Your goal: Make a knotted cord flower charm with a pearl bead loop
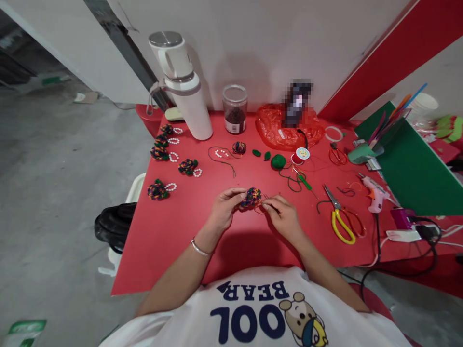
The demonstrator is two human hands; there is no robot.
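Note:
My left hand [224, 208] grips a multicoloured knitted yarn ball [252, 197] by its left side, above the front middle of the table. To its right, my right hand [283, 216] is closed in a pinch close to the ball. A thin reddish thread [259, 210] runs between the ball and these fingertips. Whether a needle is between the fingers is too small to tell. Beyond my hands are a small yarn ball [239, 147], a short row of white beads [221, 153], two green leaf pieces [256, 153] and a green yarn ball [278, 162].
Several yarn balls with bead loops [158, 190] lie at left. Behind stand a white flask [190, 106], a jar [235, 108] and a red plastic bag [269, 126]. At right are yellow-handled scissors [342, 226], a green-handled hook [304, 182] and a pink glue gun [376, 195] with cables.

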